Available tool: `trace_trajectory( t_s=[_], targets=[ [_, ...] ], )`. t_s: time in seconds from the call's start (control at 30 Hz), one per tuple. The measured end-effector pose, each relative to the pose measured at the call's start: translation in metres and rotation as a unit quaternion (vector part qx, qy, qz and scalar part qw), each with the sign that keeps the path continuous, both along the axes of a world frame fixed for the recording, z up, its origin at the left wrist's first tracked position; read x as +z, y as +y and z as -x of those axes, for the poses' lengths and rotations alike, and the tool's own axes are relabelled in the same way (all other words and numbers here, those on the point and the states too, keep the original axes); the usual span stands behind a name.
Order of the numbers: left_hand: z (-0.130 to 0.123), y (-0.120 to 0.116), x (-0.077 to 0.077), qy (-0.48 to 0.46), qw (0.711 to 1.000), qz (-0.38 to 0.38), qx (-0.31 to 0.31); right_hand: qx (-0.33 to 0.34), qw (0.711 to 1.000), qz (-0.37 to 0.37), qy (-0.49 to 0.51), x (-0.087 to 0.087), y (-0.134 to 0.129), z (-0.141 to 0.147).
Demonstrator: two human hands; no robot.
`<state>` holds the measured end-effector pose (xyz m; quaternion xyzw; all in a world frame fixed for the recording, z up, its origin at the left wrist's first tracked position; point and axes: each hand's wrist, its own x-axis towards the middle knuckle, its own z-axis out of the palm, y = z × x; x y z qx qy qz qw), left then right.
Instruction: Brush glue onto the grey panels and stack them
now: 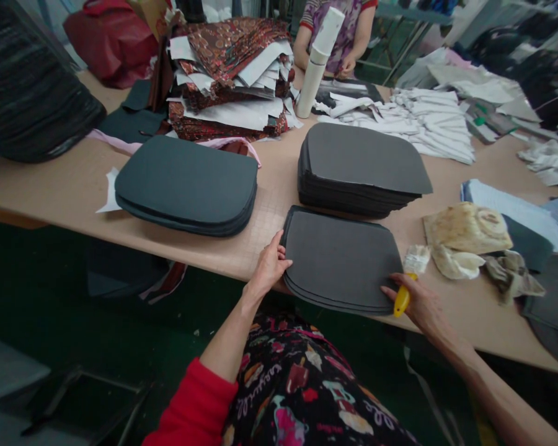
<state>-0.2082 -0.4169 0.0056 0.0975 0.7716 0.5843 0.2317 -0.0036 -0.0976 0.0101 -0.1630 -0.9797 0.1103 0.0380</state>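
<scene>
Directly before me, a low stack of dark grey rounded panels [341, 260] lies at the table's front edge. My left hand [270, 263] is at its left side, fingers apart, fingertips touching the edge. At the right side, my right hand [416, 300] holds a brush with a yellow handle [403, 298] and pale bristles, its fingers also touching the top panel. Behind stands a taller stack of grey panels [365, 158]. To the left sits a stack of dark green-grey panels [188, 179].
A cream container [474, 226] with cloths stands at the right. Patterned pieces [232, 68] are piled at the back beside an upright white tube [318, 65]. Across the table [265, 210] is another person. Black sheets [28, 87] fill the far left.
</scene>
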Motion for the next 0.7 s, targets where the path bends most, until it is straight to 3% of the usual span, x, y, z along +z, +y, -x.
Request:
trace_trajectory(
  t_s=[0.47,0.7],
  targets=[
    [-0.002,0.001,0.009,0.103,0.985,0.124,-0.064,-0.006,1.0,0.007,0.02,-0.006,0.0,0.0],
    [-0.007,0.0,0.027,0.217,0.952,0.205,-0.065,0.002,0.996,0.031,0.087,-0.017,-0.002,0.001]
  ],
)
